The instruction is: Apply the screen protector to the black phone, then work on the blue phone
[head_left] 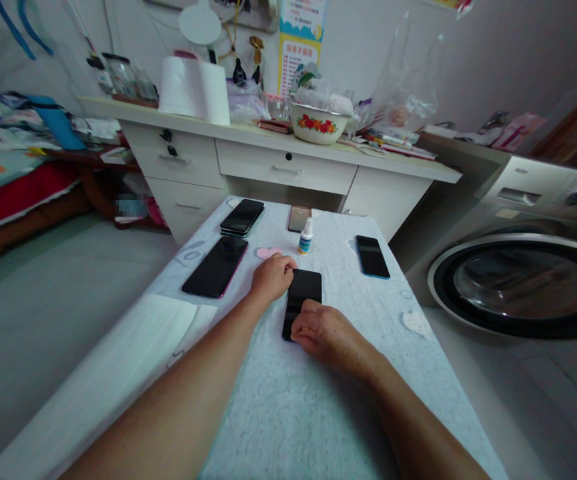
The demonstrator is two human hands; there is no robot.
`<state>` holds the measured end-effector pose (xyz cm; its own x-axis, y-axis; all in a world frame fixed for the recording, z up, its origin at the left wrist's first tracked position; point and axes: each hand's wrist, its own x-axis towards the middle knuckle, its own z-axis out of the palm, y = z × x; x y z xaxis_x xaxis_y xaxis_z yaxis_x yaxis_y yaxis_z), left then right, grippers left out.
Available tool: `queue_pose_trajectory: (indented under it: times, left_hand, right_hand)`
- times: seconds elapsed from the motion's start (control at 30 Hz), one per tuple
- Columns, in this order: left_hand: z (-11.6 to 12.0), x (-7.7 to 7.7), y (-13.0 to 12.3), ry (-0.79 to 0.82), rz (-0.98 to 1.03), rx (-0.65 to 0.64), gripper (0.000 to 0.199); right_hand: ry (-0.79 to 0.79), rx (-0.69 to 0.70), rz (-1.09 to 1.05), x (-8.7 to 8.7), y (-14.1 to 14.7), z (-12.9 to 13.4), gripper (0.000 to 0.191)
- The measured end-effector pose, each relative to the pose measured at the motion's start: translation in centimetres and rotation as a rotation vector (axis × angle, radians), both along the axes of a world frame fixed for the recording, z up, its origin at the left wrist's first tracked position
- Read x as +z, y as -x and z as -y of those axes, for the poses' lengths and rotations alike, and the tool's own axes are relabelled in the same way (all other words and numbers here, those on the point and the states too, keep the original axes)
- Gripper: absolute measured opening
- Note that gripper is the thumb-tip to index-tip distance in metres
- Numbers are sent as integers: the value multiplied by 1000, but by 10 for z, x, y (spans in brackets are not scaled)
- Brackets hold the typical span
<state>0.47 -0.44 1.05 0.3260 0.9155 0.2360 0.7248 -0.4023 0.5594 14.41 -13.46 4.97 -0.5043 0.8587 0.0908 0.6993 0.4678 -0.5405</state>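
A black phone (306,288) lies flat on the cloth-covered table (278,413) in front of me. At its upper left corner is my left hand (273,276), with fingers curled together. Over the lower part of the same phone, my right hand (324,331) is closed, its fingertips at the lower left edge; whatever it may pinch is hidden. A small white spray bottle (305,237) stands upright beyond the phone. Other phones lie around: a large one with a pink edge (217,267) to the left and a blue-edged one (373,257) to the right.
Stacked phones (243,217) sit at the table's far left, and a brownish phone (299,218) lies at the far edge. White paper (133,360) covers the left side. Beyond stand a white desk (288,163) with a flowered bowl (319,125) and a washing machine (523,247).
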Motion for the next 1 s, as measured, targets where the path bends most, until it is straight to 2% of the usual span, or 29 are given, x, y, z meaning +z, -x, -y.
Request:
queue_pose_trajectory:
  times: [0.27, 0.5, 0.83, 1.0]
  left_hand:
    - [0, 0, 0, -4, -11, 4, 23]
    - [-1, -2, 0, -12, -12, 3, 23]
    - [1, 2, 0, 16, -14, -1, 23]
    - [2, 3, 0, 6, -20, -1, 22]
  right_hand:
    - [-87, 8, 99, -3, 12, 0, 11]
    - [-96, 2, 110, -4, 12, -1, 10]
    - [-78, -195, 115, -4, -10, -10, 12]
    - [-64, -204, 79, -3, -11, -10, 13]
